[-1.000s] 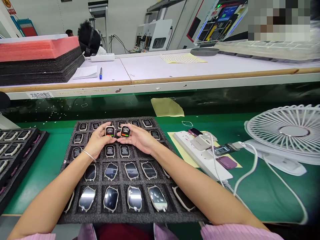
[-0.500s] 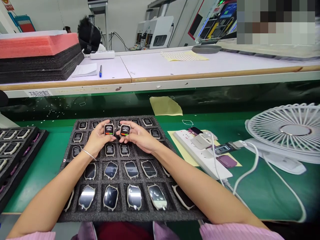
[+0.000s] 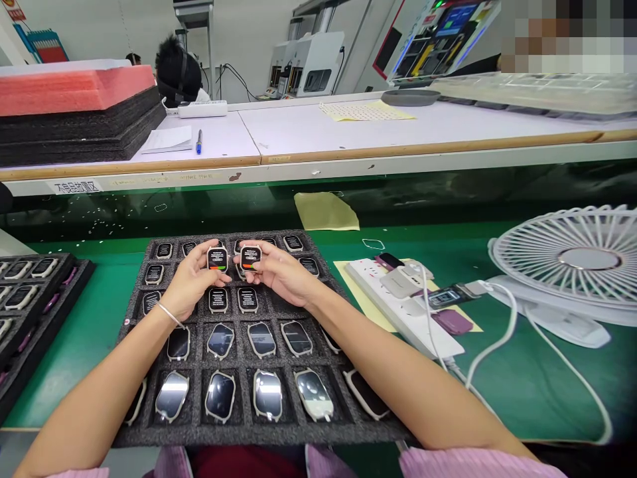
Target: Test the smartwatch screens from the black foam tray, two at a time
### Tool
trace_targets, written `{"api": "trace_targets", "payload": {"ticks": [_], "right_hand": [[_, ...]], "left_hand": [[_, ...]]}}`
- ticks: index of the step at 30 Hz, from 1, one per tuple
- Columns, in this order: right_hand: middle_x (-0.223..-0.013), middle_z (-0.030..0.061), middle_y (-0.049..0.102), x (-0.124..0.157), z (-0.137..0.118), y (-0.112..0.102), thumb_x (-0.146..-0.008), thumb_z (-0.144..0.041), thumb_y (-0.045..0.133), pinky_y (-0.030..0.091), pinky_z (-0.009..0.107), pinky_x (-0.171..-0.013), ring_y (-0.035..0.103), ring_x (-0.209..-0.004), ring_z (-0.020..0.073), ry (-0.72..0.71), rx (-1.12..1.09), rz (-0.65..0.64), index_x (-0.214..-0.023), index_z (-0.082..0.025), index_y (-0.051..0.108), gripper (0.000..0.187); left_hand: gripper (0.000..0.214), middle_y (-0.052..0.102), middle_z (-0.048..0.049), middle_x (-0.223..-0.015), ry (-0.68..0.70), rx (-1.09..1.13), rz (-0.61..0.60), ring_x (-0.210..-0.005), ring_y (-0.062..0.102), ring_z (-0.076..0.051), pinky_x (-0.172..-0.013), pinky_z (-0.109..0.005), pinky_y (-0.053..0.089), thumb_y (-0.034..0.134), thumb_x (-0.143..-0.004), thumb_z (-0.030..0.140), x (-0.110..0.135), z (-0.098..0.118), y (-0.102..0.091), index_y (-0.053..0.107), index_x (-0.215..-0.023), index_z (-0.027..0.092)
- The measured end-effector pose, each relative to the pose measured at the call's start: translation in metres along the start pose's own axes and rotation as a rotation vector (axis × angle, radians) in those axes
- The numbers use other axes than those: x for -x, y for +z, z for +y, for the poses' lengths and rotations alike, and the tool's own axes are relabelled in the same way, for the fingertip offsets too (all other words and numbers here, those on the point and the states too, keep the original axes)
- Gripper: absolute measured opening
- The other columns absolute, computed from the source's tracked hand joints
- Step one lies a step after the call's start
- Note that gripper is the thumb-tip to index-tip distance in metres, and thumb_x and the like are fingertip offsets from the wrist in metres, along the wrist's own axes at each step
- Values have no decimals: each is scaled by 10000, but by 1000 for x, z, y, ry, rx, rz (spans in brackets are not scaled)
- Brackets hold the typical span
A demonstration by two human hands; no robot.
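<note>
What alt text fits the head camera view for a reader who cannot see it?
A person's left hand holds a smartwatch, and the right hand holds another smartwatch, over a dark foam tray of watches in rows on a green bench.

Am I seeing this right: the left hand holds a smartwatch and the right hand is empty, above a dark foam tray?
Not quite: the right hand isn't empty. The head view shows it holding a second smartwatch. The left hand does hold a smartwatch, above the dark foam tray.
</note>
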State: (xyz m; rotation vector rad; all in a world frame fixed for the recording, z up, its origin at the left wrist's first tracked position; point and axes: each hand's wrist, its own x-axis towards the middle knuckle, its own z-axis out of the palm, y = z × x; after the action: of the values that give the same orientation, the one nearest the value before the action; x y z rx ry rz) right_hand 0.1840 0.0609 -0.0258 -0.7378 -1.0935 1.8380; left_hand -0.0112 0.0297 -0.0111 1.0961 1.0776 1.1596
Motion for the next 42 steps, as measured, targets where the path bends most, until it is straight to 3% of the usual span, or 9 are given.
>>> {"api": "trace_targets", "payload": {"ticks": [6,10,16,25,30,42], "right_hand": [[-943,21,724,1,1,0,-727,-85,632,465,264,-605,643,-645,126,-12,45,-11,-1169,-210,596,461],[-952,14,718,2,2,-1,-724,-66,641,473,257,-609,662,-656,127,-53,95,-58,-1219,-218,558,524],[-957,24,701,2,4,-2,-780,-134,683,504,269,-627,677,-691,141,-108,147,-109,-1228,-220,548,476],[-832,-23,664,4,2,0,-743,-95,661,488,253,-626,657,-667,125,-124,121,-112,-1131,-218,574,416],[-806,-30,642,3,4,0,-777,-173,711,473,245,-582,610,-592,101,-119,147,-100,-1069,-209,581,322],[-825,-36,649,2,6,-1,-733,-192,760,473,241,-558,601,-569,89,-125,123,-118,-1046,-203,573,365]], "left_hand": [[690,664,-29,-972,71,-32,-8,-702,715,-143,-665,-267,570,676,-675,116,0,0,0,486,-1334,192],[632,668,-33,-969,99,-46,-15,-691,713,-140,-661,-266,579,704,-688,149,1,1,1,511,-1289,182],[578,694,-33,-919,126,-49,-19,-646,688,-121,-603,-231,557,771,-673,169,0,1,2,563,-1213,178],[596,713,-69,-1057,77,15,-48,-720,735,-160,-743,-321,619,718,-692,149,3,0,4,563,-1267,184],[494,725,-39,-946,30,22,-47,-693,743,-177,-728,-336,627,682,-739,190,5,2,6,605,-1227,181],[451,725,-18,-885,32,37,-56,-672,750,-187,-694,-317,635,689,-721,210,5,2,6,627,-1166,167]]}}
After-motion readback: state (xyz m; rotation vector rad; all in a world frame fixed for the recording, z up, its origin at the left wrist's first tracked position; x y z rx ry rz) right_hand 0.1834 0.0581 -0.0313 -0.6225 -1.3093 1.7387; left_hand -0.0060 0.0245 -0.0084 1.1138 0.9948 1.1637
